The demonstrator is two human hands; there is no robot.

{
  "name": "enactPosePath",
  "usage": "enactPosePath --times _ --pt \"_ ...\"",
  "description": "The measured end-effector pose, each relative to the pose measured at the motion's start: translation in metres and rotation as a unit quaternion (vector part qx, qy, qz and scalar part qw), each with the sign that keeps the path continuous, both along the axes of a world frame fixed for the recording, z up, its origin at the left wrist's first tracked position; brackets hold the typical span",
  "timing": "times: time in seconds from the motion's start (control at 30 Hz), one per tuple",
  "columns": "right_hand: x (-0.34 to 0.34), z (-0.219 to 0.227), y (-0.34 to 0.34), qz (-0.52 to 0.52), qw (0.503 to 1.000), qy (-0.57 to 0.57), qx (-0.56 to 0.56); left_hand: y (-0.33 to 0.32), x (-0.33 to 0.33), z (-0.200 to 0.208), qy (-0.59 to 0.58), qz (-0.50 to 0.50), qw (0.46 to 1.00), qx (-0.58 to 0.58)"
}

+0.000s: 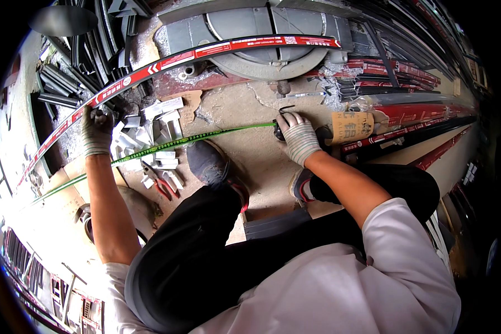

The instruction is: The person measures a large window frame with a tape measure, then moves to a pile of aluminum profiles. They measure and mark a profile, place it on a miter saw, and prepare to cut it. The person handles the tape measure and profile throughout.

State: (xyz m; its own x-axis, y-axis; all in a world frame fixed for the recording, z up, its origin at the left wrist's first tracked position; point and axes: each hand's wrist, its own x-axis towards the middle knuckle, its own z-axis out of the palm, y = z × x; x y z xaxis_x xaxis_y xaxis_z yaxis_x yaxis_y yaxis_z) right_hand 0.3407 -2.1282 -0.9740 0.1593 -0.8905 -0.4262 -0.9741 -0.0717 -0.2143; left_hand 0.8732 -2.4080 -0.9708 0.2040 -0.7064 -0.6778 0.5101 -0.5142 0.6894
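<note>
My left hand [97, 133], in a pale knit glove, is closed round a long aluminium profile [150, 69] covered in red-and-white printed film. That profile runs from the lower left up across a grey round machine table. My right hand [298, 138], gloved in striped knit, grips a dark tape measure [278, 131] above the floor between my feet. Its green blade [206, 135] is drawn out to the left, passing below my left hand and over my left forearm's side toward the far left. The blade's end is too bright to make out.
Red-handled pliers [160, 181] lie beside white offcuts [164, 119] near my left shoe [207, 162]. Dark profile pieces [72, 75] heap at the upper left. The machine table [234, 25] stands ahead, with metal shavings about it. Film-wrapped profiles [417, 114] are stacked on the right.
</note>
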Motion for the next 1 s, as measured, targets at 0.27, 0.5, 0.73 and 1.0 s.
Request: enactPosePath --times 0.27,0.5,0.73,1.0 --pt "-0.007 0.003 -0.026 0.043 0.994 -0.025 0.1 0.063 -0.031 0.014 -0.128 -0.123 0.983 0.036" --pt "-0.012 0.066 -0.067 0.059 0.979 -0.136 0.137 0.143 -0.055 0.007 -0.323 -0.379 0.866 -0.045" --pt "-0.045 0.068 -0.078 0.086 0.975 -0.189 0.076 0.13 -0.084 0.092 -0.562 -0.651 0.489 -0.146" --pt "-0.058 0.107 -0.114 0.069 0.968 -0.229 0.079 0.125 -0.058 0.097 -0.648 -0.551 0.487 -0.201"
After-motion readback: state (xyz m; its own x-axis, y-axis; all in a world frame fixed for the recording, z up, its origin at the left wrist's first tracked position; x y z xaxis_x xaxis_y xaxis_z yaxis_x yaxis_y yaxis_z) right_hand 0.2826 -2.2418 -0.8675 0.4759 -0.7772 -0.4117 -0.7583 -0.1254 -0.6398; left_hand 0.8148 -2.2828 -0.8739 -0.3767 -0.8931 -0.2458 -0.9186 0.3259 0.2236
